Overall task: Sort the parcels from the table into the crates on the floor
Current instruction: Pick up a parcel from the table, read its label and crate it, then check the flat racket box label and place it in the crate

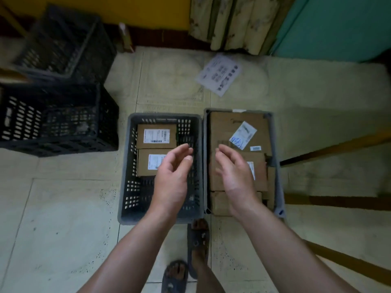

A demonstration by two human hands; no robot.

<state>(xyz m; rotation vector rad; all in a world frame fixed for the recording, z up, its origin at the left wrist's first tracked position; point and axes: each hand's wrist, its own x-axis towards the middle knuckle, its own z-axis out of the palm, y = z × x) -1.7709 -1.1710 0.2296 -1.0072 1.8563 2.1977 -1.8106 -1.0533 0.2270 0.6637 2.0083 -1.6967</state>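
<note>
Both hands, left (pixel 172 166) and right (pixel 232 168), hover open and empty over two grey crates (pixel 127 166) holding labelled cardboard parcels (pixel 156 136); these look stiff, light, best gripped by opposite edges.

Both hands empty, fingers loosely spread: left hand (pixel 172 176) over the left grey crate (pixel 127 166), which holds two labelled cardboard parcels (pixel 156 136) side by side; right hand (pixel 232 172) over the right grey crate (pixel 277 176), packed full with brown parcels (pixel 224 127). Two dark crates (pixel 57 119) stand on the tiled floor (pixel 53 218) to the left, a printed sheet (pixel 219 74) lies beyond the grey crates, sandalled feet (pixel 197 244) at bottom.
</note>
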